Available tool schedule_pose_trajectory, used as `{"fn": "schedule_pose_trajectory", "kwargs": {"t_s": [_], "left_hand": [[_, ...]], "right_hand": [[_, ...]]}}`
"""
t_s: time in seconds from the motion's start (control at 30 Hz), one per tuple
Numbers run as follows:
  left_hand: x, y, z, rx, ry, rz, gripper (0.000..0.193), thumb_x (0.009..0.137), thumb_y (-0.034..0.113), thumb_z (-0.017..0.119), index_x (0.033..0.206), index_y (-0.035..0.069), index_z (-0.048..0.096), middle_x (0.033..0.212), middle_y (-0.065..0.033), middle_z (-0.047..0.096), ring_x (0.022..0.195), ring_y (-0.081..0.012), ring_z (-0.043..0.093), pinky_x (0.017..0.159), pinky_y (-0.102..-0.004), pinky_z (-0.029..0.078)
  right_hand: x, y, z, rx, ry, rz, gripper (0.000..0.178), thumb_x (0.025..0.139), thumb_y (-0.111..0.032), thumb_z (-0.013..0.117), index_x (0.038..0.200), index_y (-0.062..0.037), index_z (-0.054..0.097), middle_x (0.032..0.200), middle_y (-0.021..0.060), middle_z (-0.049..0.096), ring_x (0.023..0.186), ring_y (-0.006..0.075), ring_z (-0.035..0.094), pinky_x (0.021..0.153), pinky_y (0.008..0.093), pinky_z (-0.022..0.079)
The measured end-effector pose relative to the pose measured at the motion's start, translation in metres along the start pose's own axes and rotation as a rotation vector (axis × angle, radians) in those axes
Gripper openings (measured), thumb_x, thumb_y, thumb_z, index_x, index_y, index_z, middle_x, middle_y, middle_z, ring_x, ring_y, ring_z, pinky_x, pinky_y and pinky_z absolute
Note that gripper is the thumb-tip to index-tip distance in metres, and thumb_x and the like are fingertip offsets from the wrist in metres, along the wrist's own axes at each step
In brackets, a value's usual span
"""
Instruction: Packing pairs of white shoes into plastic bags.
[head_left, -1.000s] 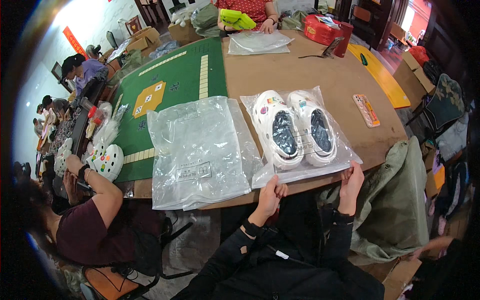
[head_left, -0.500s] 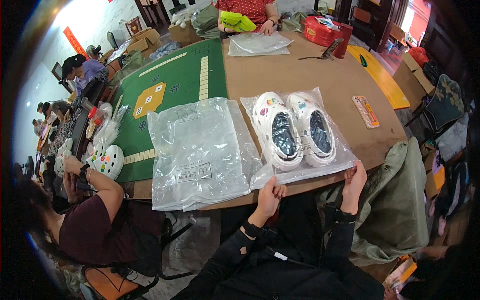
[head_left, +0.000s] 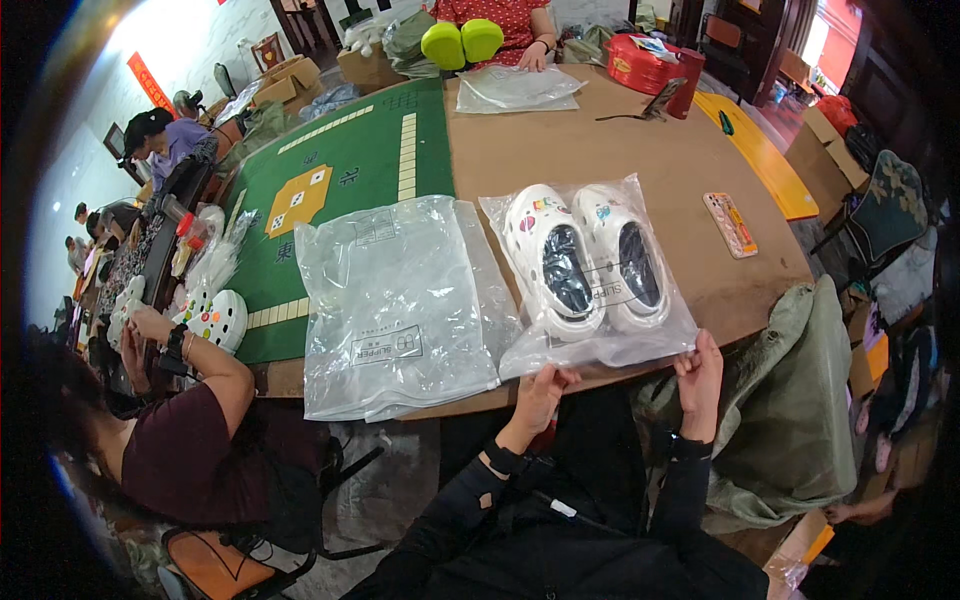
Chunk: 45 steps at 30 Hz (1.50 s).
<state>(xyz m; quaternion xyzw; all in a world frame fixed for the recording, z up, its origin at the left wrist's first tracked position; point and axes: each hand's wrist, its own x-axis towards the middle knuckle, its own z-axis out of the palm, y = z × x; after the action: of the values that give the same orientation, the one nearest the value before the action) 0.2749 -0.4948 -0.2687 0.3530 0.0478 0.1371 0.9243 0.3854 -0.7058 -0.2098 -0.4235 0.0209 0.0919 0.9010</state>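
A pair of white clogs (head_left: 548,265) with coloured charms lies inside a clear plastic bag (head_left: 652,352) at the table's near edge, toes pointing away from me. My left hand (head_left: 541,398) pinches the bag's near edge at its left part. At the near right corner, my right hand (head_left: 700,375) grips the same edge between thumb and fingers. Just left of the clogs lies a flat stack of clear bags (head_left: 385,300), which neither hand touches.
A patterned phone case (head_left: 731,224) lies to the right. Across the table (head_left: 560,140), a person in red holds lime-green clogs (head_left: 462,44) beside more bags (head_left: 520,90). A green mat (head_left: 385,150) with tiles covers the left. Another person (head_left: 190,440) works at left near white clogs (head_left: 222,318).
My right hand has shifted slightly left along the bag's edge, and the near edge has drawn up a little. The person opposite has turned the lime-green clogs.
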Motion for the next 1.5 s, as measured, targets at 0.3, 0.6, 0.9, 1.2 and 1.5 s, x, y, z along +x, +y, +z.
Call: {"fn": "schedule_pose_trajectory", "kwargs": {"t_s": [0.3, 0.6, 0.9, 1.2, 1.5], "left_hand": [[0.001, 0.009, 0.01, 0.369, -0.092, -0.144, 0.016, 0.085, 0.007, 0.061, 0.099, -0.002, 0.062, 0.096, -0.0077, 0.059, 0.092, -0.0123, 0.056, 0.082, -0.0236, 0.044], [-0.006, 0.013, 0.009, 0.575, -0.206, -0.201, 0.014, 0.086, 0.007, 0.058, 0.095, -0.002, 0.064, 0.1, -0.0063, 0.06, 0.092, -0.0116, 0.054, 0.083, -0.0265, 0.042], [-0.002, 0.023, -0.007, 0.528, -0.255, -0.237, 0.017, 0.087, 0.01, 0.057, 0.099, -0.002, 0.062, 0.087, -0.0039, 0.062, 0.084, -0.0116, 0.055, 0.079, -0.0285, 0.042], [-0.008, 0.013, 0.032, 0.443, -0.148, -0.231, 0.019, 0.089, 0.014, 0.057, 0.095, -0.003, 0.063, 0.082, -0.0023, 0.062, 0.077, -0.0083, 0.055, 0.071, -0.0235, 0.043], [-0.01, 0.005, 0.033, 0.383, -0.26, -0.362, 0.018, 0.088, 0.016, 0.057, 0.095, 0.0, 0.061, 0.084, -0.0035, 0.061, 0.069, -0.0098, 0.054, 0.064, -0.0226, 0.043]], "right_hand": [[-0.02, 0.021, 0.019, 0.011, -0.2, 0.078, 0.019, 0.089, -0.022, 0.057, 0.091, -0.0036, 0.053, 0.061, 0.0005, 0.05, 0.048, 0.0085, 0.043, 0.043, 0.0207, 0.033], [-0.038, 0.039, 0.039, -0.295, -0.482, 0.392, 0.019, 0.082, -0.008, 0.062, 0.098, 0.0014, 0.057, 0.074, 0.0098, 0.064, 0.054, 0.0103, 0.055, 0.047, 0.0205, 0.042], [-0.045, 0.048, 0.054, -0.596, -0.534, 0.384, 0.014, 0.084, -0.014, 0.064, 0.091, -0.0019, 0.063, 0.073, 0.0033, 0.064, 0.056, 0.0065, 0.053, 0.051, 0.0196, 0.041], [-0.041, 0.029, 0.045, -0.671, -0.525, 0.355, 0.015, 0.084, -0.015, 0.064, 0.09, -0.0013, 0.065, 0.071, 0.0028, 0.064, 0.057, 0.006, 0.053, 0.052, 0.0191, 0.041], [-0.041, 0.01, 0.034, -0.756, -0.58, 0.429, 0.016, 0.083, -0.016, 0.063, 0.087, -0.0012, 0.066, 0.071, 0.0014, 0.063, 0.052, 0.0038, 0.049, 0.046, 0.0183, 0.038]]}}
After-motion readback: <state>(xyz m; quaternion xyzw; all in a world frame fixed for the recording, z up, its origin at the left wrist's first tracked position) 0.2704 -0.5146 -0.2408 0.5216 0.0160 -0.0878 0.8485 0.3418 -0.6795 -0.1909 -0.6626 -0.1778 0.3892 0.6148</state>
